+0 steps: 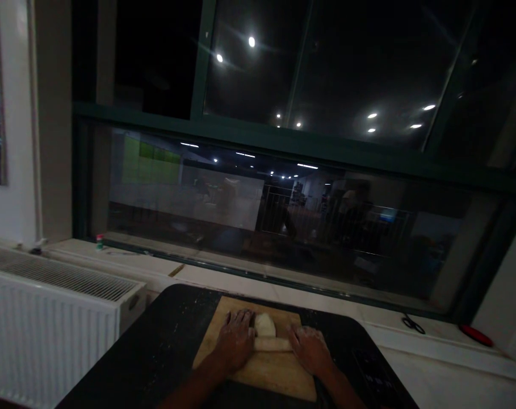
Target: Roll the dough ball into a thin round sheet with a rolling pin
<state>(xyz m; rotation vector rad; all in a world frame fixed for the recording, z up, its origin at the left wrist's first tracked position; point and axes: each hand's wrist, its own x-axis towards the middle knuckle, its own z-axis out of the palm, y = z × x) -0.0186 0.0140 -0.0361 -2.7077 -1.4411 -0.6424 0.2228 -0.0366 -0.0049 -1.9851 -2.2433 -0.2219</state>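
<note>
A pale rolling pin point(272, 344) lies crosswise on a wooden board point(275, 376). My left hand point(237, 339) rests over its left end, floury fingers pointing forward. Over the other end, my right hand point(309, 345) is curled, with flour on the knuckles. Both palms cover the pin's ends, so its tips are hidden. Just beyond the pin, between my hands, a flat rounded piece of dough point(265, 324) sits on the board. Its near edge meets the pin.
The board lies on a black table point(155, 346) dusted with flour. A dark phone-like device point(373, 372) is at the table's right. On the windowsill are scissors point(412, 324), a red object point(475, 335) and a small green container point(100, 242). A white radiator point(49, 324) stands left.
</note>
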